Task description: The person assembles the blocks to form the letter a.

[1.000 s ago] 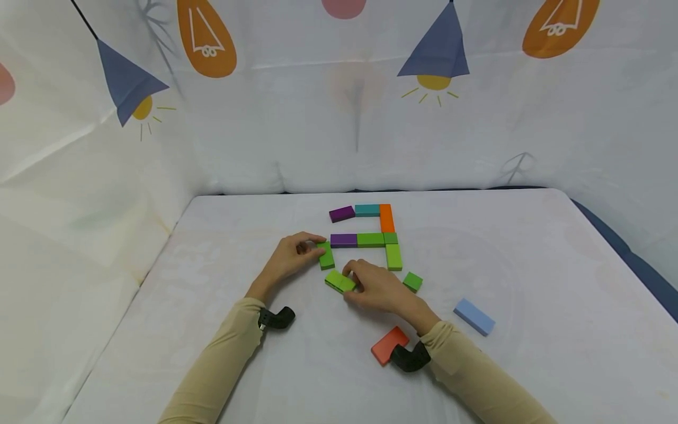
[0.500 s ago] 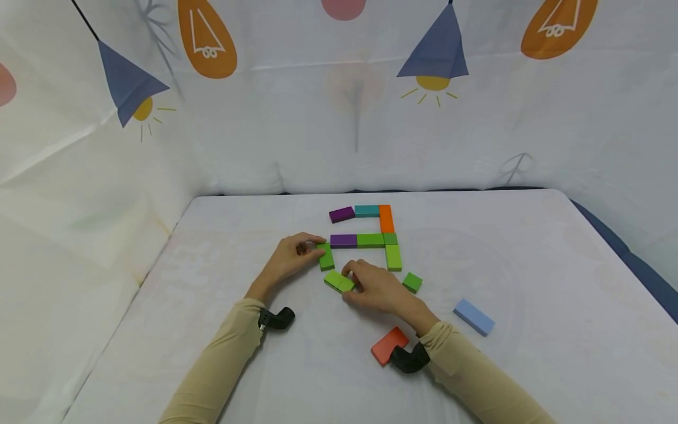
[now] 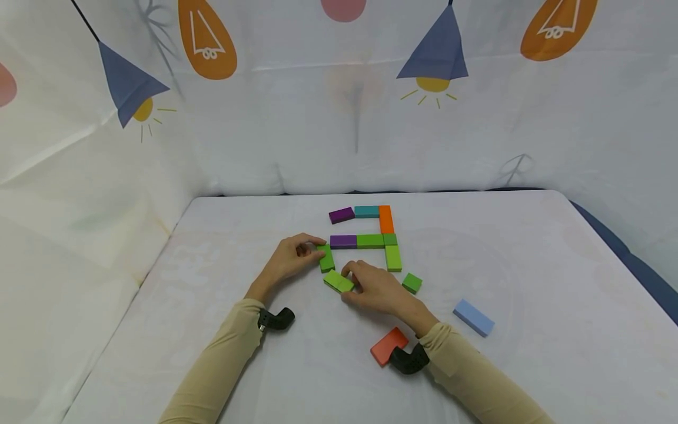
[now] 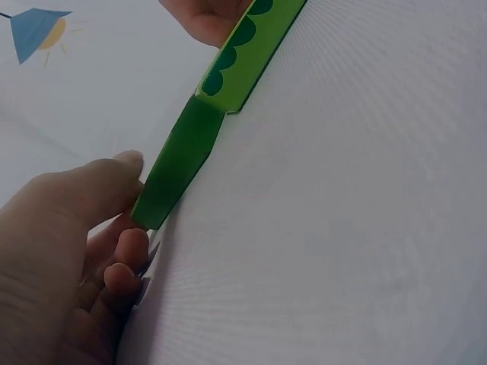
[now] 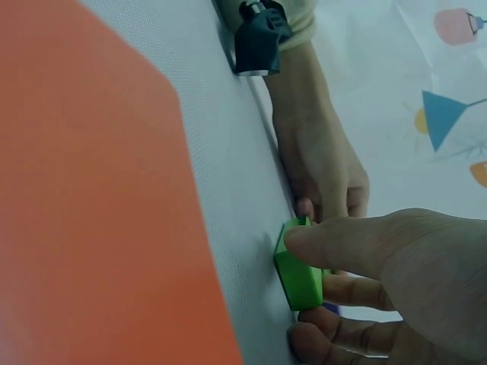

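On the white table, my left hand (image 3: pixel 291 259) pinches the near-upright green block (image 3: pixel 326 259) at the left of a block outline. My right hand (image 3: pixel 378 287) grips a light green block (image 3: pixel 338 281) by its right end, thumb on the near side. In the left wrist view, that light green block (image 4: pixel 247 57) has a dark scalloped pattern along its side and its end meets the green block (image 4: pixel 179 163). Seen from the right wrist, my thumb lies on the light green block (image 5: pixel 299 270). The curled fingers behind it are partly hidden.
Purple (image 3: pixel 344 242), green (image 3: pixel 370 241), teal (image 3: pixel 366 212) and orange (image 3: pixel 386 219) blocks form the outline; a dark purple block (image 3: pixel 341 215) lies tilted. A small green block (image 3: pixel 412 282), a blue block (image 3: pixel 474 318) and a red-orange block (image 3: pixel 389 346) lie loose around my right arm.
My right hand and the light green block have slid very slightly left, towards the green block. My left hand holds its place.
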Demonstrator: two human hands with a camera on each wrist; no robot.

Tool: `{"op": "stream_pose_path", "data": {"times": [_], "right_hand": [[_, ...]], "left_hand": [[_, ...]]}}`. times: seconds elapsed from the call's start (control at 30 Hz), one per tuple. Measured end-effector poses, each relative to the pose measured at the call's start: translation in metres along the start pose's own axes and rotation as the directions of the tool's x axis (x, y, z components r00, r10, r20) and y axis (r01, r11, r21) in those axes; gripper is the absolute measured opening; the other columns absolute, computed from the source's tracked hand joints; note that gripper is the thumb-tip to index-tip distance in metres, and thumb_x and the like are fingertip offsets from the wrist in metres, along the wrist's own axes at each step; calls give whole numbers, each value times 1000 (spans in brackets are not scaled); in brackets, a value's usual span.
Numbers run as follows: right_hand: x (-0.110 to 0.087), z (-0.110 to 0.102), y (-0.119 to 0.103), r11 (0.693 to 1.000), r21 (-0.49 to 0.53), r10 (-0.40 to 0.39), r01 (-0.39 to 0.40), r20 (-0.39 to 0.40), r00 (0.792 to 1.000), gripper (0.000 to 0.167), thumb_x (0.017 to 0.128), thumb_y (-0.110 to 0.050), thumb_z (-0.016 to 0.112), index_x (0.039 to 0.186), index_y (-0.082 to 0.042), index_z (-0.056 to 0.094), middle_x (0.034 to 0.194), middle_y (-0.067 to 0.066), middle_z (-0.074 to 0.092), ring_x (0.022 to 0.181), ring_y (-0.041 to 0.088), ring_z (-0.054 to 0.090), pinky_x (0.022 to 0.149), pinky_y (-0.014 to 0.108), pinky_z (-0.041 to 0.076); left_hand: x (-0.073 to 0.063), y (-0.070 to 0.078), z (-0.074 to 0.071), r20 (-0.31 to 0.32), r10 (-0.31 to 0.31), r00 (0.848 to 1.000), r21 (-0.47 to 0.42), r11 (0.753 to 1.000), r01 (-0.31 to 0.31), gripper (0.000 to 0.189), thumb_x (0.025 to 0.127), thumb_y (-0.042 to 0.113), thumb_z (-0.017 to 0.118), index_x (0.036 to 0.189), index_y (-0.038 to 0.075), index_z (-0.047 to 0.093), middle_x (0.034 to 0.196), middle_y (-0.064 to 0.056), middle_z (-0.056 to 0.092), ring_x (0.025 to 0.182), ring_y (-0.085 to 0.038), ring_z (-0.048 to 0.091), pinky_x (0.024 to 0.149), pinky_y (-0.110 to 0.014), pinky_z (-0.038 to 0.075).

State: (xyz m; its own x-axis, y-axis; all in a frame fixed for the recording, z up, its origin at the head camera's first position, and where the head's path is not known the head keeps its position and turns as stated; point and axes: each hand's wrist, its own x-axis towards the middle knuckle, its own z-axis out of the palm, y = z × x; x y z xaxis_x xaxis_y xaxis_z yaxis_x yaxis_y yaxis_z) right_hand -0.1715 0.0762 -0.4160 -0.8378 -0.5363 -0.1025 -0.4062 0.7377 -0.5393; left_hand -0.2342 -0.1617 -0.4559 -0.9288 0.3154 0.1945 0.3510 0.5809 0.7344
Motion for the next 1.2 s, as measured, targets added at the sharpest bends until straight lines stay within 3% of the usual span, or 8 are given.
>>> {"op": "stream_pose_path", "data": {"times": [0.17, 0.23, 0.33, 0.47, 0.6, 1.2], "right_hand": [[1, 0, 0, 1000, -9, 1, -1, 5, 1000, 38, 85, -32, 69, 116, -17, 55, 90, -2, 56, 75, 10, 51, 67, 25, 45], [1, 0, 0, 1000, -11, -1, 1, 8, 1000, 38, 85, -32, 69, 117, -16, 55, 90, -2, 56, 76, 10, 51, 67, 25, 45], [2, 0, 0, 1000, -12, -14, 14, 10, 1000, 38, 85, -32, 69, 117, -16, 55, 91, -1, 57, 76, 10, 51, 68, 26, 45], [1, 0, 0, 1000, -14, -24, 24, 8, 1000, 38, 85, -32, 69, 117, -16, 55, 92, -1, 57, 75, 10, 51, 67, 26, 45], [0, 0, 1, 1000, -9, -17, 17, 8, 1000, 38, 85, -32, 69, 117, -16, 55, 90, -1, 56, 74, 11, 50, 66, 26, 45], [-1, 0, -1, 1000, -12, -22, 22, 4, 1000, 38, 85, -32, 69, 116, -15, 55, 91, -1, 57, 75, 11, 51, 67, 26, 45]], "left_hand": [[2, 1, 2, -45, 88, 995, 10, 996, -88, 25, 91, 27, 64, 113, 18, 67, 106, 1, 62, 79, -12, 54, 66, -24, 45], [4, 2, 4, -44, 126, 991, 24, 992, -125, 27, 93, 26, 61, 118, 17, 65, 117, -1, 60, 91, -14, 55, 71, -28, 47], [6, 2, 7, -1, 161, 987, 51, 986, -161, 33, 95, 27, 56, 126, 16, 60, 136, -3, 52, 117, -20, 51, 91, -39, 46], [6, 3, 9, 96, 202, 975, 102, 972, -212, 38, 98, 28, 52, 134, 17, 54, 148, -5, 42, 138, -25, 36, 111, -49, 31], [5, 4, 11, 138, 223, 965, 124, 963, -240, 38, 98, 28, 50, 135, 18, 53, 148, -4, 42, 138, -24, 37, 111, -48, 30], [4, 4, 11, 126, 226, 966, 114, 964, -240, 36, 98, 27, 51, 132, 18, 56, 143, -4, 47, 135, -26, 40, 110, -50, 31]]}}
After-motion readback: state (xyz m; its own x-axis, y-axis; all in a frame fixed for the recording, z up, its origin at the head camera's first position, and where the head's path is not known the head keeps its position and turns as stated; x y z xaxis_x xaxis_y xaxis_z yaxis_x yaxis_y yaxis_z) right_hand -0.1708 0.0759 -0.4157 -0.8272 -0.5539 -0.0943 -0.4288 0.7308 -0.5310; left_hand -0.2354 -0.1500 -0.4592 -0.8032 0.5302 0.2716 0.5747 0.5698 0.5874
